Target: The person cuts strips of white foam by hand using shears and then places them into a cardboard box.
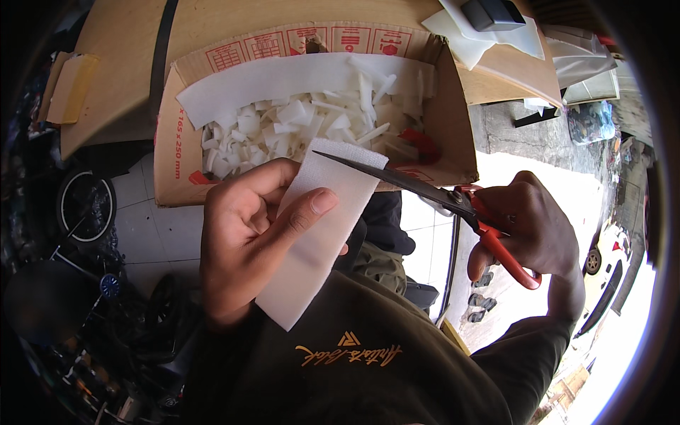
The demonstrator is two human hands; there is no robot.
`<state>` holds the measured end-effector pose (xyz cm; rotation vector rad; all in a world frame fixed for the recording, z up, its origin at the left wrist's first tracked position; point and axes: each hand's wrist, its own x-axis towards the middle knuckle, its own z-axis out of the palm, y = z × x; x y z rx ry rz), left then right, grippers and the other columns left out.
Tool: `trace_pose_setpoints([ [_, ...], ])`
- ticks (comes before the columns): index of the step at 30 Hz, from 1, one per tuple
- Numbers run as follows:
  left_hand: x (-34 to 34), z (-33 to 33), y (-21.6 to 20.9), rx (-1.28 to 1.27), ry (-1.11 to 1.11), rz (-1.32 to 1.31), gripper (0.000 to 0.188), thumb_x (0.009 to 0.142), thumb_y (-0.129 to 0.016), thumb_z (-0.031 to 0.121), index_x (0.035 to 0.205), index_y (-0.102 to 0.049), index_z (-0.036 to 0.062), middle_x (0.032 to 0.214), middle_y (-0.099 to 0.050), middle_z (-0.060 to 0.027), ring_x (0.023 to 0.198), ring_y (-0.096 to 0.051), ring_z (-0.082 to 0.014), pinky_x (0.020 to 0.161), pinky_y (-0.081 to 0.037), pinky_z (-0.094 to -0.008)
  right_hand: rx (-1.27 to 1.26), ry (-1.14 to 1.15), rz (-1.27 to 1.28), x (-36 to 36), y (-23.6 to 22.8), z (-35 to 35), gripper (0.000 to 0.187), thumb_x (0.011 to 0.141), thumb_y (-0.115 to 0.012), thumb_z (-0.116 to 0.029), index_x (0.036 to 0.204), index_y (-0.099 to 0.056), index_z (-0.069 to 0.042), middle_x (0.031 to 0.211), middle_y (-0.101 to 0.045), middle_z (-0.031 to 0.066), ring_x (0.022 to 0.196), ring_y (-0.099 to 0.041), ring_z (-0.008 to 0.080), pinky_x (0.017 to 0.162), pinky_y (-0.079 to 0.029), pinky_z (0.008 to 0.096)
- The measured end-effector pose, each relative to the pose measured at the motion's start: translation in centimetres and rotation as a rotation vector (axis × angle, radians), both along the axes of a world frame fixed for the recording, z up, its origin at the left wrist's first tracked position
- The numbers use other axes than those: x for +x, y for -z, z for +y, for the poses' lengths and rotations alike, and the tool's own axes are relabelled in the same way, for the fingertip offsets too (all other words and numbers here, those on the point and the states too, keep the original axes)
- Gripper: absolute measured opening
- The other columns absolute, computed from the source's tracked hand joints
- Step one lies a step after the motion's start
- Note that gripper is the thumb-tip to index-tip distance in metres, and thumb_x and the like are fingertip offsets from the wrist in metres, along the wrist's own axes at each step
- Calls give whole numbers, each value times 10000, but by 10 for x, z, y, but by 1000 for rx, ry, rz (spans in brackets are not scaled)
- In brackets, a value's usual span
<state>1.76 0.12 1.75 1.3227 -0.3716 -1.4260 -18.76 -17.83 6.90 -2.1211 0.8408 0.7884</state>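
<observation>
My left hand (251,227) grips a strip of white foam sheet (322,230), thumb on its upper face and fingers behind it. The strip slants from upper right to lower left. In my right hand (520,219) are scissors (439,195) with red handles and dark blades. Their blades lie across the far end of the strip, the tip near its left edge. Just beyond stands a cardboard box (173,152) with many small white foam offcuts (290,127) inside. A longer, curved white foam strip (255,81) leans along its far wall.
The box rests by a wooden table (117,42). More white sheets (489,46) lie at the back right under a dark grey block (492,14). A small yellow-brown carton (74,88) sits at the far left. Below left are a wheel (85,205) and tiled floor (145,237).
</observation>
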Motion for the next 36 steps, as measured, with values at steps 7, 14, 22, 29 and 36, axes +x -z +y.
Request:
trace_pose_setpoints([
  [7, -5, 0, 4, 7, -39, -58, 261, 909, -601, 154, 983, -586, -96, 741, -653, -145, 554, -633, -154, 493, -512, -242, -34, -10, -20, -1, 2, 2, 627, 389, -842, -540, 665, -554, -56, 557, -452, 17, 627, -289, 211, 625, -274, 335],
  [14, -3, 0, 2, 8, -31, -21, 243, 902, -623, 127, 967, -602, -106, 765, -658, -124, 586, -625, -132, 519, -508, -242, -21, -28, -75, -3, 4, 1, 571, 408, -866, -474, 670, -587, -50, 550, -468, 18, 588, -292, 204, 594, -260, 343],
  [22, -2, -1, 1, 17, -42, -36, 225, 899, -623, 114, 952, -606, -104, 751, -655, -121, 564, -617, -130, 499, -501, -241, 19, -132, -74, -5, 4, -4, 733, 487, -791, -608, 844, -585, -1, 573, -483, 33, 569, -400, 197, 563, -324, 356],
  [29, -2, 1, 3, -8, -43, -35, 226, 903, -618, 114, 973, -606, -99, 755, -654, -119, 578, -617, -130, 509, -499, -243, 14, -288, -135, -8, 10, -8, 889, 417, -741, -680, 918, -554, 30, 631, -493, 54, 549, -414, 217, 538, -341, 345],
  [36, -4, 0, 2, -1, -62, -23, 224, 903, -624, 127, 950, -609, -92, 729, -646, -107, 563, -602, -116, 492, -469, -229, 134, -282, 79, 0, 8, -15, 905, 426, -751, -659, 973, -570, 39, 684, -516, 58, 630, -463, 225, 600, -362, 376],
])
